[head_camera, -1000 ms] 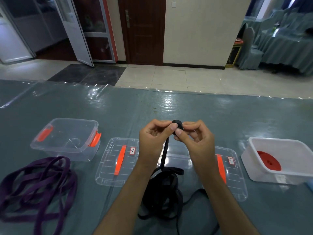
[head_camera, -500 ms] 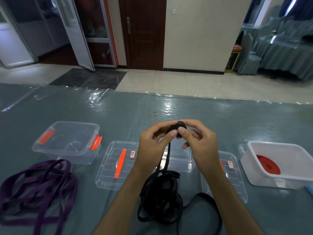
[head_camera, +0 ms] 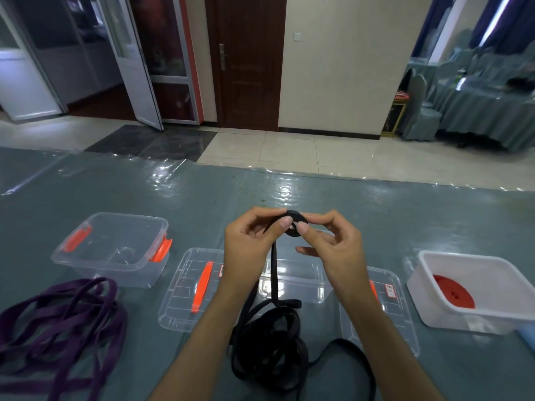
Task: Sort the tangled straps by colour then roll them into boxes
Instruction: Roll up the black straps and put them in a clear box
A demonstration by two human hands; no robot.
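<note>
Both grips on small black strap roll [head_camera: 294, 223]

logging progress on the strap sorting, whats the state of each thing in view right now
black strap: mostly a loose tangle, one end rolled
black roll: small, pinched by both hands
left hand: pinches the roll
right hand: pinches the roll
purple strap: tangled, unrolled
clear box: open, empty
white box: open, holds the red roll
red roll: fully rolled
left lid: off, flat
right lid: off, flat
</note>
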